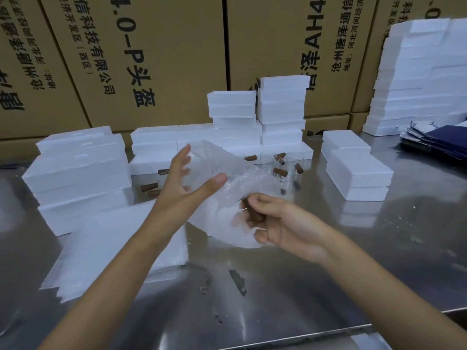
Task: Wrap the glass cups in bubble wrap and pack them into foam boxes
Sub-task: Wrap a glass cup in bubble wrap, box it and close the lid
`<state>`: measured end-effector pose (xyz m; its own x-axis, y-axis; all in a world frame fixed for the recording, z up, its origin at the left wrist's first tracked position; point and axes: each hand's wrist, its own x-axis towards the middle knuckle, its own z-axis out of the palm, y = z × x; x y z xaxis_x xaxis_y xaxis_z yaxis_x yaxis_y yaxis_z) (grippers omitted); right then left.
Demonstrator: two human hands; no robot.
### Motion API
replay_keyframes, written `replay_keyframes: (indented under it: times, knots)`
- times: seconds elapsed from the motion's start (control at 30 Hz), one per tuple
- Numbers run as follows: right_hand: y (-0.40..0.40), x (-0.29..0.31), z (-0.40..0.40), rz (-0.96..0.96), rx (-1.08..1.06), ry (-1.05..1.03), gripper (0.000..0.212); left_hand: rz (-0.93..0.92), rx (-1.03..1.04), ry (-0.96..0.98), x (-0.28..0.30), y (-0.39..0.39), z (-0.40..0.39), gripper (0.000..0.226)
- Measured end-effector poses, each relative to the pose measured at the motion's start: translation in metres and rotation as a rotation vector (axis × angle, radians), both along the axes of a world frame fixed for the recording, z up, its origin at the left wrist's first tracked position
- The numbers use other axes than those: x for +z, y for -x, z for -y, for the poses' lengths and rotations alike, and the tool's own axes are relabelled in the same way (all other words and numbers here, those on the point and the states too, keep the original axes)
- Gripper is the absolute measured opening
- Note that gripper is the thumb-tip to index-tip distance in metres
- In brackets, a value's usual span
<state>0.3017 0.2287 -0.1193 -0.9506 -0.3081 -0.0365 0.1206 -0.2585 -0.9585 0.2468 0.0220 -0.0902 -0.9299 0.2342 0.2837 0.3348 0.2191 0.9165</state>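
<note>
Bubble wrap sheet (222,178), clear and crinkled, held up over a stainless steel table (316,286) in a head-camera view looking down at two bare forearms. Wrapping step in hand, by the look of it: glass cup with a brown wooden handle (252,213) sitting inside the sheet, near the right hand. Right hand (278,226) low and palm-inward, fingers curled, clamped around the handle through the plastic. Left hand (187,180) raised higher, fingers straight and spread apart, thumb out, flat against the sheet's near face; cannot tell whether pressing or only touching. Next move probably calls for folding the loose upper flap over the cup and rolling it snug, without letting the glass slip. More unwrapped glass cups (285,165) standing beyond, between stacks of white foam boxes (78,178). Spare bubble wrap stack (121,248) lying under the left forearm. Printed cardboard cartons (156,59) walling the back.
</note>
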Motion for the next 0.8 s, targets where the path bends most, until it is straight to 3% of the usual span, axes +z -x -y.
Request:
replay_keyframes:
  times: [0.1,0.17,0.23,0.33,0.43,0.53,0.6,0.67,0.8]
  knots:
    - [-0.001,-0.001,0.000,-0.037,-0.068,0.022,0.012,0.089,-0.004,0.030,0.000,0.007,0.002,0.139]
    - [-0.001,-0.002,0.000,-0.031,-0.108,0.012,0.014,0.157,-0.047,0.053,-0.002,0.008,0.003,0.141]
    - [0.000,-0.004,0.001,-0.027,-0.149,-0.022,0.020,0.164,-0.055,0.069,-0.007,0.007,0.000,0.138]
    - [0.000,-0.004,0.005,-0.023,-0.112,0.028,0.010,0.155,-0.004,-0.070,-0.013,0.008,-0.004,0.127]
    - [0.000,-0.002,0.002,-0.009,-0.039,0.095,0.018,0.219,0.019,-0.224,-0.012,0.012,0.002,0.098]
    - [-0.002,-0.006,-0.004,-0.009,-0.018,0.086,0.016,0.362,-0.117,-0.251,-0.011,0.014,0.010,0.070]
    - [-0.003,-0.011,-0.005,0.017,-0.054,0.043,0.019,0.417,-0.167,-0.187,-0.013,0.013,0.011,0.071]
    - [-0.002,-0.015,-0.004,0.038,-0.073,0.013,0.028,0.425,-0.233,-0.142,-0.016,0.011,0.009,0.088]
    - [-0.004,-0.013,0.007,0.007,-0.056,-0.044,0.033,0.423,-0.305,-0.207,-0.019,0.006,0.004,0.091]
